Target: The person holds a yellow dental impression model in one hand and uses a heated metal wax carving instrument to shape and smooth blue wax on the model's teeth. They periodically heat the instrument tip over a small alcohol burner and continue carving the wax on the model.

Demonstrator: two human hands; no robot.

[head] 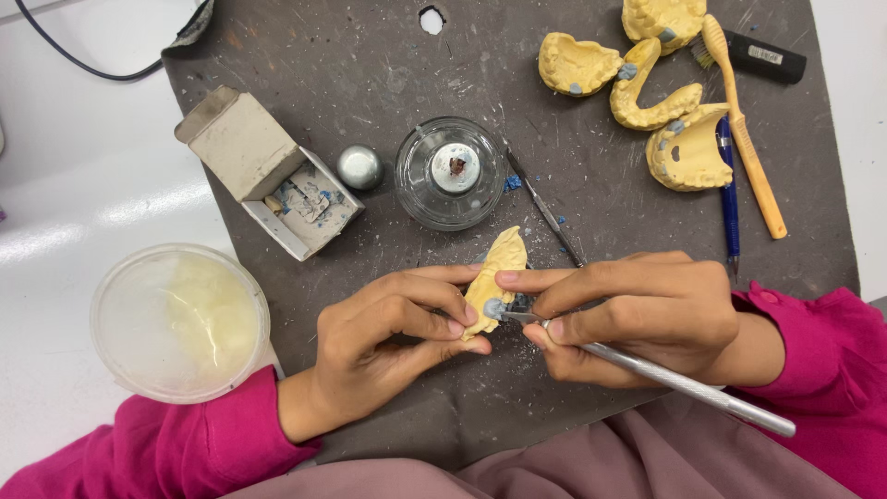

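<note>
My left hand (393,337) grips a yellow plaster dental cast (499,268) by its lower edge, holding it upright above the dark grey mat (370,65). A small blob of blue-grey wax (494,307) sits on the cast. My right hand (637,314) holds a thin metal carving tool (684,386) like a pen, its tip touching the wax blob, and its forefinger rests against the cast.
Several more yellow casts (647,92) lie at the mat's far right beside an orange toothbrush (744,139) and a blue pen (730,203). A glass spirit lamp (450,173), metal cap (358,167), second metal tool (545,211), open cardboard wax box (277,176) and lidded plastic tub (180,322) surround the hands.
</note>
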